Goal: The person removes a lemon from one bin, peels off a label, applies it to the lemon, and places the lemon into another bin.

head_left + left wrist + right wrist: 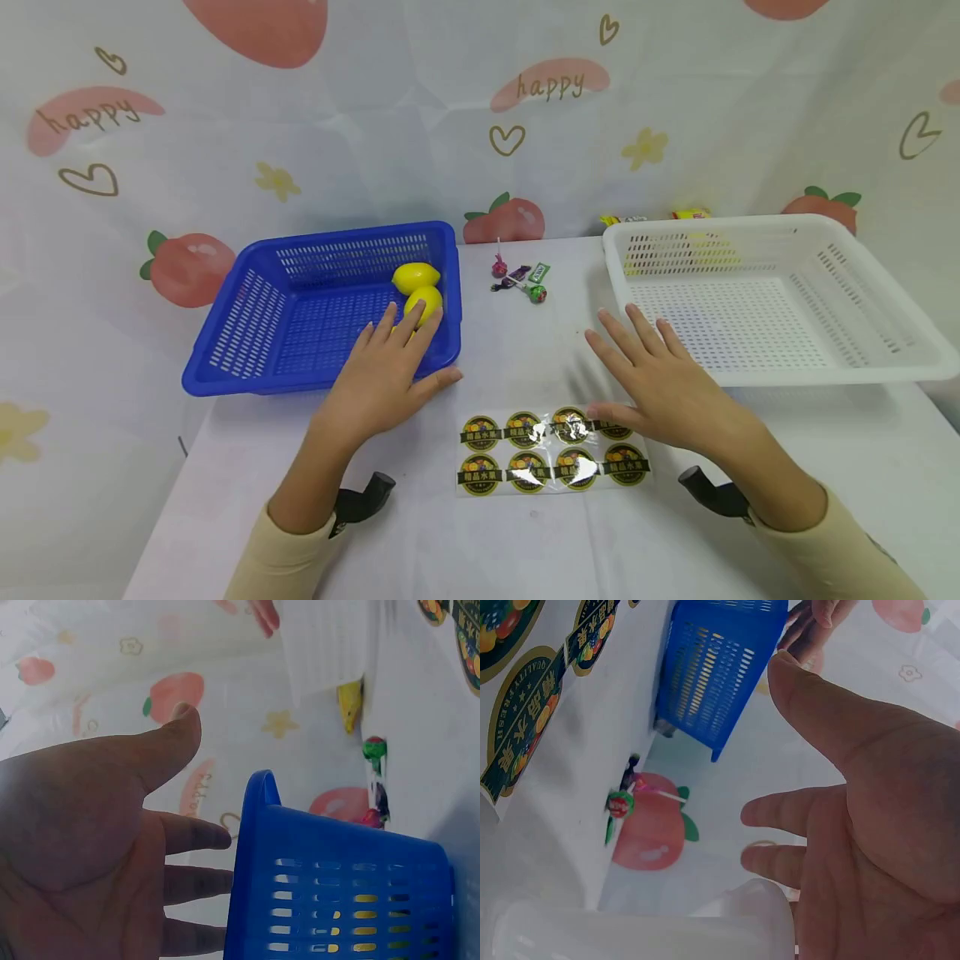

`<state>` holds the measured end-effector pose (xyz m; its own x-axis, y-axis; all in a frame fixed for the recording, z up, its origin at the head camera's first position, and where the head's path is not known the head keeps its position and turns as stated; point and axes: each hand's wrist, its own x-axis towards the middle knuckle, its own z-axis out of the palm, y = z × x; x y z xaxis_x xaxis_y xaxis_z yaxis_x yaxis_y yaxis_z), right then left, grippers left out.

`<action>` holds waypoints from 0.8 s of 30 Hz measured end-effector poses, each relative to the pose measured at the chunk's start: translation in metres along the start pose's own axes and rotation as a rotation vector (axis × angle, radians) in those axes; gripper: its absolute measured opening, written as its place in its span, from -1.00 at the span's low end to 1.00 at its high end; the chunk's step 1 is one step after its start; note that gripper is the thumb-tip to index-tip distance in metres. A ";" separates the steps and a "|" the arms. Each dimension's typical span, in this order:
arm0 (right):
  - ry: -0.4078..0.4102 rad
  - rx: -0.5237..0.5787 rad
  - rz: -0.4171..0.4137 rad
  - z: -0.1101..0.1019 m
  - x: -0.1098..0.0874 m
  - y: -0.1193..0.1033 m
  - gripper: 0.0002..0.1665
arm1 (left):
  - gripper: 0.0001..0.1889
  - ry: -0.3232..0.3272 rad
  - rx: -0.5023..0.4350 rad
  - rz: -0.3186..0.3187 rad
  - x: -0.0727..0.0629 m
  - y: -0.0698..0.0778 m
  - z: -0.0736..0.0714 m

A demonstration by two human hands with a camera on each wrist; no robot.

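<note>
Observed left hand (382, 375) with fingers extended, grip empty, above near rim of blue perforated plastic basket (315, 325); yellow lemons (416, 277) inside, along right wall. Observed right hand (660, 379) likewise extended, empty, beside white perforated plastic basket (750, 321). Found glossy sheet of round black-and-gold stickers (553, 450) flat on white table (480, 542).

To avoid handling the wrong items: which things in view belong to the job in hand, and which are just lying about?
Likely the job's, nearest the left hand and right hand:
blue basket
lemons
sticker sheet
white basket

Likely just lying about:
sweets
yellow packets
</note>
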<state>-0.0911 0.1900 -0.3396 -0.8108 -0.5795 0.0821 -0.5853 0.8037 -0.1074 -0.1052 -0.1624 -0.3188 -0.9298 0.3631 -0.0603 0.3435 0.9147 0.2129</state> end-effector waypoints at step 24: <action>-0.026 0.014 -0.008 0.003 0.003 0.001 0.03 | -0.27 0.004 -0.330 -0.181 0.036 -0.067 0.008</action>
<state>-0.0943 0.1887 -0.3429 -0.8060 -0.5892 0.0571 -0.5914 0.7973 -0.1208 -0.1605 -0.2088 -0.3428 -0.9723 0.1997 -0.1216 0.1133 0.8575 0.5019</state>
